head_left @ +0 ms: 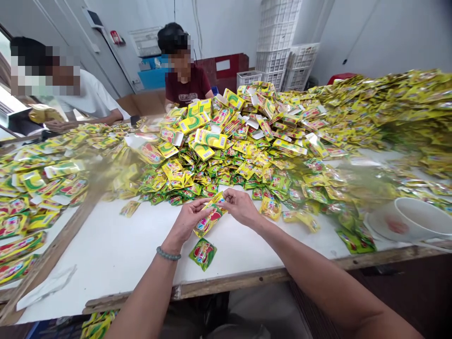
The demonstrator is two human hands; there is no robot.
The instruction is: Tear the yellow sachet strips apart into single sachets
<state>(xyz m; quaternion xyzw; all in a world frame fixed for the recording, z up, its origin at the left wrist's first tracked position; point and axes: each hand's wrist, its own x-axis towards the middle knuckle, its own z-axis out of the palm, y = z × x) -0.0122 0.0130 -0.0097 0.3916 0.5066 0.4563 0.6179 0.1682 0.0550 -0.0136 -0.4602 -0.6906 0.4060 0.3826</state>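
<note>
Gripping sachet bundle [211, 219] in left hand [187, 223] and right hand [242, 207], both closed; sachet heap [226, 155] just beyond, loose sachet [203, 253] beneath, bowl [416, 219] at right.

Rt-side sachet pile [416, 108] blurry; bowl [418, 217] edge-cut.

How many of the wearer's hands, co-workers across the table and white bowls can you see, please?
Wearer's hands: 2, left hand and right hand, both gripping a sachet strip
Co-workers: 2, white shirt, maroon shirt
White bowl: 1
Total: 5
</note>
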